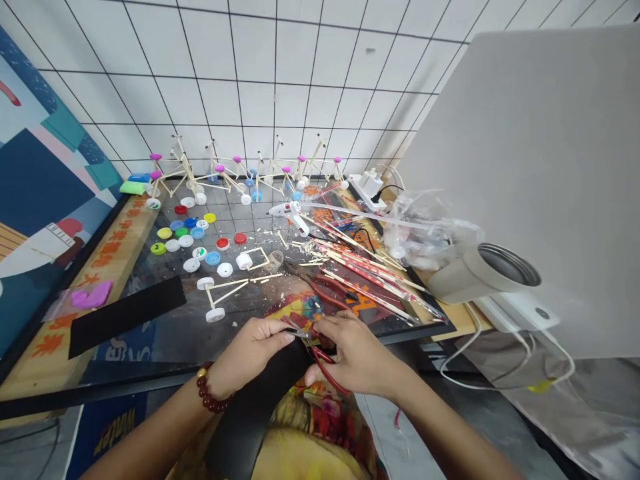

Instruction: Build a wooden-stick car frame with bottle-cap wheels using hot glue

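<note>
Near the table's front edge, my right hand is closed around the red handles of a pair of scissors. Their metal blades point left, at the upper end of a long black strip of sheet material. My left hand pinches that end beside the blades; the exact fingertip contact is partly hidden. From there the strip hangs down over my lap. Another black strip lies flat at the left of the table. Just beyond my hands sits a small stick frame with white cap wheels.
Colored bottle caps are spread at the left middle. Stick models line the back. A white glue gun, red-handled pliers, bundled wooden sticks and a power strip occupy the right. A beige canister is farther right.
</note>
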{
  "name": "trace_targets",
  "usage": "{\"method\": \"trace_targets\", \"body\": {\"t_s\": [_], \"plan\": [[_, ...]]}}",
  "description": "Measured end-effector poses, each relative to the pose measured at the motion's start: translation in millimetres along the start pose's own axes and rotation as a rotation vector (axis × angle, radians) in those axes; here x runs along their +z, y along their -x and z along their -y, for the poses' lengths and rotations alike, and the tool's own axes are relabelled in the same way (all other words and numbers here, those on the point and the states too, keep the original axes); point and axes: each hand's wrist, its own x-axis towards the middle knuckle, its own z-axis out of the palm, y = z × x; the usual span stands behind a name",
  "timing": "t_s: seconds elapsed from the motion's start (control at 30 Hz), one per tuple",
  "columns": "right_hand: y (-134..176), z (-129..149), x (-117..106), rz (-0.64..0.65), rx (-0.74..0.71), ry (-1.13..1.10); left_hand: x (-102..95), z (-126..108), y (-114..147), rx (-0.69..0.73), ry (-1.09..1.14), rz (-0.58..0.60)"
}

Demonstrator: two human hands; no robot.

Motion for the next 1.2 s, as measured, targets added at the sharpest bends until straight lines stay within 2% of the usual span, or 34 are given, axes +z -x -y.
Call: {"method": "trace_targets", "body": {"t_s": [0.33, 0.6, 0.73, 1.0, 1.2], "plan": [[1, -1, 5, -0.065, -0.011, -0.026, -3.7, -3, -9, -0.098, -0.005, -0.015], [2, -7, 10, -0.078, -0.053, -0.052, -8.0, -5, -14, -0.081, -0.144, -0.016], [1, -8, 10, -0.057, -0.016, -0.035, -9.1, -3, -17, -0.058, -0.204, 0.002], [4, -12, 14, -0.074, -0.024, -0.051, -7.4, -6, -21, -0.009, -0.195, 0.035], [1, -17, 20, -0.146, -0.037, -0.146, -8.0, -6, -24, -0.067, -0.159, 0.048]]}}
